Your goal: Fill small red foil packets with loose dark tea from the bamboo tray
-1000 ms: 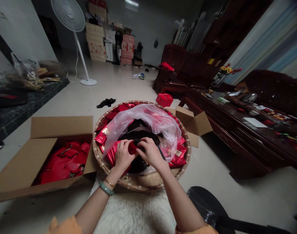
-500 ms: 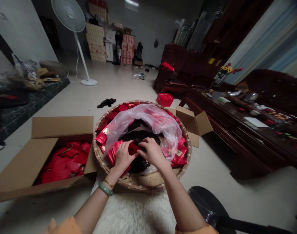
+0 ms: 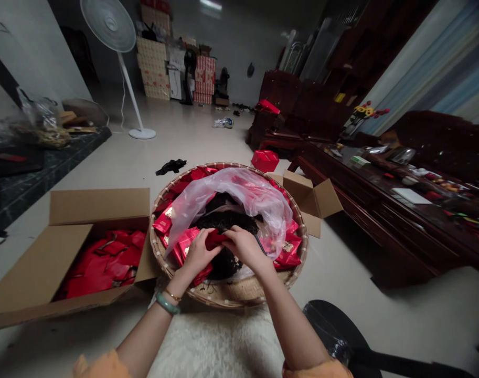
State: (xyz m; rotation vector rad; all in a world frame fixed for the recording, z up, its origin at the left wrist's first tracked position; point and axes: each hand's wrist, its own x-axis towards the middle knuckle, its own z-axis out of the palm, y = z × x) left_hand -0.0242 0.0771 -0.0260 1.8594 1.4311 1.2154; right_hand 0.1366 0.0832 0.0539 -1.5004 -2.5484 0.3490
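**A:** ok what are the hands doing in this shot?

**B:** Both are closed up and pinching the same little red packet, the left hand on one end and the right hand on the other. Neither one's spread out. The packet sits right over a heap of dark dried leaves, in the middle of a round woven basket.

**A:** what's around it in the basket?

**B:** A see-through plastic bag is bunched over the far side of the heap, and more red packets are tucked in around the edge.

**A:** and outside the basket?

**B:** A cardboard box full of red packets sits right up against it on the left, and a second cardboard box pokes out behind it on the right. A white fluffy rug lies at the near side. Past that, there's a red box on the floor, a dark wooden surface off to the right, and a standing fan and stacked cartons further back.
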